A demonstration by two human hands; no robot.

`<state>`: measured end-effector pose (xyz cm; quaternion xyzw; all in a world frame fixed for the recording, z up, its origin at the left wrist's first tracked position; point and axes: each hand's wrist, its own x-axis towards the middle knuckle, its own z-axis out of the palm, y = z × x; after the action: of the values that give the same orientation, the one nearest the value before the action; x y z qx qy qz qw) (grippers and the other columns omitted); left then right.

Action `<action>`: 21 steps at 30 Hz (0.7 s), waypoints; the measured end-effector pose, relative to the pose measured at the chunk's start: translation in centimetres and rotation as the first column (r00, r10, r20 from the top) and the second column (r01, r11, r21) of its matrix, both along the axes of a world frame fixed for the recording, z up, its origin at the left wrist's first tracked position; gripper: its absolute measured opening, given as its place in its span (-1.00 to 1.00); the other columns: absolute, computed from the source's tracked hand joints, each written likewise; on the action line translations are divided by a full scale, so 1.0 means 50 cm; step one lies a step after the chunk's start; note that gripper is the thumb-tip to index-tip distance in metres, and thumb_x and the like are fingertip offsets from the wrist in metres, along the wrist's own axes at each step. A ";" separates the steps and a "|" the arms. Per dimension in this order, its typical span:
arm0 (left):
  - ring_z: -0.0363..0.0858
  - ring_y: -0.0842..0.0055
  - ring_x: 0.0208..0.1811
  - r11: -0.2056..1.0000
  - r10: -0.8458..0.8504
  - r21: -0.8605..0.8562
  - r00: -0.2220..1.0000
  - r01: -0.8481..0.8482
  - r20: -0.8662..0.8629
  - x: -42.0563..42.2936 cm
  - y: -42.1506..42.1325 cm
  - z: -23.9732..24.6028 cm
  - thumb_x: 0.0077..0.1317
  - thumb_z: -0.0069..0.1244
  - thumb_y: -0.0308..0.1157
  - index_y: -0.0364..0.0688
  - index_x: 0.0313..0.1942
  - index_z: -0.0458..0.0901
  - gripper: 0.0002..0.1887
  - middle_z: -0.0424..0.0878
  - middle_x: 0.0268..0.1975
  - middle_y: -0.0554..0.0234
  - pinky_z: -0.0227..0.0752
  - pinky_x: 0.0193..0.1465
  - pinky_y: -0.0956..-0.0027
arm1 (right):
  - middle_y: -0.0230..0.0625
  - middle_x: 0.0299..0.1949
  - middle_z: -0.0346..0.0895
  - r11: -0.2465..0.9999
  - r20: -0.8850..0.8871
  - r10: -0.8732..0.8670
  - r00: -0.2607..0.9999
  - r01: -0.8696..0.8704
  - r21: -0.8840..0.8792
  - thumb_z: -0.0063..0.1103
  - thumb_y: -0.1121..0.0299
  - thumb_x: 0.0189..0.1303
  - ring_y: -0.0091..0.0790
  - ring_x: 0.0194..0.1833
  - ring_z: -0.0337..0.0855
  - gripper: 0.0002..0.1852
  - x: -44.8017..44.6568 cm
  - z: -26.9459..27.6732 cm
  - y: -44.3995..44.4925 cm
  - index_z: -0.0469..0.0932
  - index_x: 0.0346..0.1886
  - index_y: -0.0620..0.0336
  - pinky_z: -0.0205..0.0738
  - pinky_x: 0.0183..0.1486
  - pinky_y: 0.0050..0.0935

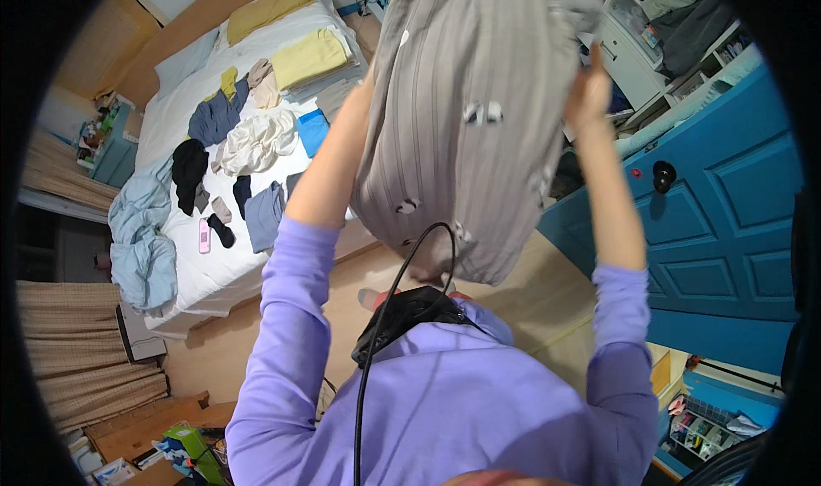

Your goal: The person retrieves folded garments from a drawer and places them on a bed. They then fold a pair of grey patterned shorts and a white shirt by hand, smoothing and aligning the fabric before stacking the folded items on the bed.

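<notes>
A grey striped cloth garment with black-and-white patterned spots (436, 146) hangs in front of me, raised between both arms. My right hand (589, 95) is at its right edge near the top, blurred, with its grip on the fabric unclear. Behind the cloth's left edge my left hand is hidden; only the forearm shows. On the bed to the left lie a white crumpled garment (256, 141), a dark blue-grey garment (218, 115), a folded blue-grey cloth (264, 217), a black garment (189, 172), a bright blue folded cloth (313, 132) and a black sock (221, 231).
The bed (192, 287) has a white sheet, yellow folded bedding (309, 56), a light blue crumpled cloth (142, 229) and a pink device (204, 236). A blue door (699, 229) stands close on the right, beyond it white drawers (619, 53). A black cable (364, 390) loops before my torso.
</notes>
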<state>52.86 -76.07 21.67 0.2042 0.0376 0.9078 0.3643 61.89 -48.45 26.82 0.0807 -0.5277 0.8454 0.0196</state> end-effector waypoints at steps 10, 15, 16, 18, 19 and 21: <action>0.67 0.38 -0.12 0.466 0.430 -0.831 0.899 -0.302 -0.086 0.333 -0.252 -0.243 0.08 0.11 -0.49 -0.39 -0.05 0.57 -0.61 0.67 -0.10 0.04 0.57 -0.02 0.33 | -0.33 -0.20 0.62 0.842 0.405 0.473 0.782 -0.536 0.052 0.07 0.26 0.33 -0.53 -0.19 0.58 -0.72 0.106 -0.249 -0.136 0.58 -0.12 0.31 0.48 -0.10 -0.48; 0.58 0.61 -0.12 0.131 0.544 -0.806 0.722 -0.577 -0.428 0.398 -0.280 -0.145 0.31 0.00 -0.46 -0.28 -0.03 0.62 -0.76 0.66 -0.12 0.30 0.47 -0.02 0.48 | -0.43 -0.29 0.60 0.870 0.229 0.270 0.935 -0.339 0.359 -0.04 0.24 0.40 -0.61 -0.26 0.53 -0.68 0.106 -0.255 -0.237 0.59 -0.17 0.32 0.44 -0.16 -0.54; 0.55 0.62 -0.09 -0.002 0.510 -0.790 0.679 -0.613 -0.528 0.405 -0.285 -0.137 0.35 -0.02 -0.42 -0.31 -0.01 0.59 -0.74 0.64 -0.10 0.30 0.43 0.01 0.50 | -0.45 -0.32 0.59 0.850 0.158 0.247 0.956 -0.292 0.439 -0.05 0.25 0.40 -0.62 -0.27 0.52 -0.68 0.099 -0.258 -0.252 0.59 -0.18 0.32 0.43 -0.19 -0.56; 0.47 0.65 -0.05 -0.280 0.366 -0.703 0.604 -0.654 -0.708 0.418 -0.275 -0.106 0.43 -0.11 -0.33 -0.36 0.04 0.53 -0.69 0.60 -0.07 0.31 0.34 0.05 0.55 | -0.50 -0.42 0.56 0.815 0.061 0.245 0.967 -0.240 0.527 0.04 0.24 0.36 -0.67 -0.36 0.49 -0.71 0.077 -0.253 -0.268 0.60 -0.29 0.31 0.38 -0.33 -0.60; 0.48 0.64 -0.08 -0.372 0.355 -0.625 0.517 -0.687 -0.779 0.418 -0.271 -0.100 0.44 -0.12 -0.30 -0.39 0.01 0.53 -0.67 0.60 -0.13 0.33 0.35 0.02 0.54 | -0.50 -0.43 0.55 0.834 0.137 0.243 0.960 -0.279 0.476 0.09 0.25 0.33 -0.67 -0.39 0.48 -0.73 0.072 -0.227 -0.287 0.60 -0.31 0.30 0.37 -0.36 -0.61; 0.50 0.64 -0.10 -0.392 0.410 -0.689 0.555 -0.609 -0.724 0.415 -0.291 -0.083 0.43 -0.11 -0.25 -0.38 0.01 0.54 -0.65 0.62 -0.17 0.30 0.37 0.02 0.53 | -0.50 -0.46 0.54 0.865 0.286 0.236 0.929 -0.335 0.373 0.18 0.26 0.27 -0.68 -0.44 0.47 -0.76 0.066 -0.182 -0.322 0.60 -0.36 0.28 0.35 -0.41 -0.62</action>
<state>73.59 -90.62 17.53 -0.0926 0.7701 0.6254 -0.0855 65.18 -64.56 17.70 0.0618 -0.6761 0.7104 -0.1857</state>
